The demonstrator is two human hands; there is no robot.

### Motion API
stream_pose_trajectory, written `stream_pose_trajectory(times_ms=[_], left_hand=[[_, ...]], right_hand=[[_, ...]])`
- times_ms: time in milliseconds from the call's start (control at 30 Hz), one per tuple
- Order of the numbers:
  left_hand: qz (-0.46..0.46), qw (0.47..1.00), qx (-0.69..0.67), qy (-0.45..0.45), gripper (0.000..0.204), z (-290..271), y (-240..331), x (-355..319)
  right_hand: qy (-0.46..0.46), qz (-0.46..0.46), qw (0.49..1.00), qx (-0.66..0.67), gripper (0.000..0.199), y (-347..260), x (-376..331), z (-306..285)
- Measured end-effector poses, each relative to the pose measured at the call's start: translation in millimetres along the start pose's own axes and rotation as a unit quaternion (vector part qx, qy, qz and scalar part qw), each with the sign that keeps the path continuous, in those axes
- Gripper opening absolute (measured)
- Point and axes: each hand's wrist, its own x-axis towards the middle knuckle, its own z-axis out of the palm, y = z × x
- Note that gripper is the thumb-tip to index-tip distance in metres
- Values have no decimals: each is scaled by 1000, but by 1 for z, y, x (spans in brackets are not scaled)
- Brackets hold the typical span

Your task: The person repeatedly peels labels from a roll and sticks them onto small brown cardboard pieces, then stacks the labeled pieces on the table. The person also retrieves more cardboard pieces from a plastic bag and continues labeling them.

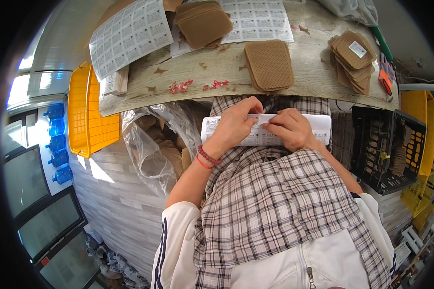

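A white sheet of printed labels lies curled across my lap, just below the table edge. My left hand is closed on it, thumb and fingers pinched together near its middle. My right hand is closed on the same sheet, its fingertips close to the left ones. Whether a single label is lifted between the fingertips is too small to tell. Ahead of my hands, a stack of brown perforated pads rests at the table's front edge. A second pad stack at the right has a white label on its top piece.
The wooden table also bears smooth brown pads, more label sheets and red scraps. Orange-and-black scissors lie at its right edge. A yellow basket, a clear plastic bag and a black crate flank my legs.
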Motion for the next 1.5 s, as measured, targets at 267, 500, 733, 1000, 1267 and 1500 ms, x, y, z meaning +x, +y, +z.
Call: stream_pose_trajectory(times_ms=[267,500,733,1000,1267,1500], left_hand=[[117,990,71,35,20,6,-5,-2],[118,985,113,53,15,11,-2,-1],[126,985,90,74,10,14,-4,-2],[94,993,58,48,12,9,-6,-1],[-37,998,14,-54,30,-10,-5,12],[213,943,212,143,26,-3,18,17]], right_hand=[[47,85,994,50,60,-4,-1,8],[74,174,982,26,53,-13,3,-7],[64,216,974,3,22,-7,-6,-12],[66,226,970,64,18,-6,-11,-9],[169,270,908,274,14,0,-21,-17],[148,405,848,310,4,68,55,-54]])
